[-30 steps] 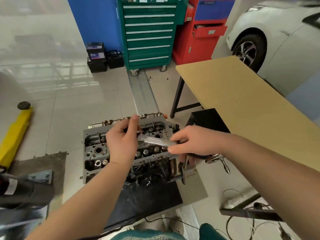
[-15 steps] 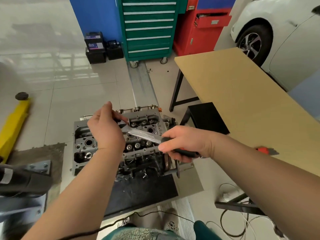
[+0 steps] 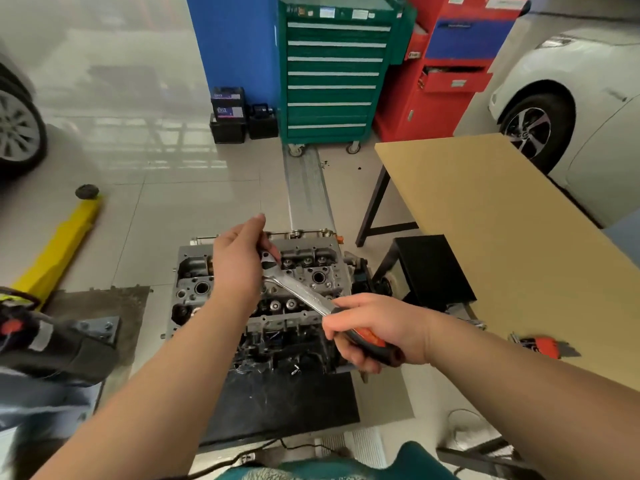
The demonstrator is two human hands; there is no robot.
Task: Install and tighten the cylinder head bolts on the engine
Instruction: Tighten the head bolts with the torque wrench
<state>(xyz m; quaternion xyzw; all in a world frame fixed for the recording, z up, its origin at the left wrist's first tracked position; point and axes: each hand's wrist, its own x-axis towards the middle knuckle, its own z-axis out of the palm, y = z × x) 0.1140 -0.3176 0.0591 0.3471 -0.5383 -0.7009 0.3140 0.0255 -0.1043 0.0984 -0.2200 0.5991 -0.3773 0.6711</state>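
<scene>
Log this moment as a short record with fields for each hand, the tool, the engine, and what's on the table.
right hand: grips the ratchet's orange-and-black handle
left hand: fingers on the ratchet head, steadying it
tool: chrome ratchet wrench, head down on the cylinder head
engine: grey metal cylinder head on the engine, on a black mat
table: tan wooden tabletop, orange tool near its close edge

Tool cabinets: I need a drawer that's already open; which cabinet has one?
The red cabinet: one drawer is pulled out. The green cabinet beside it has every drawer shut.
</scene>
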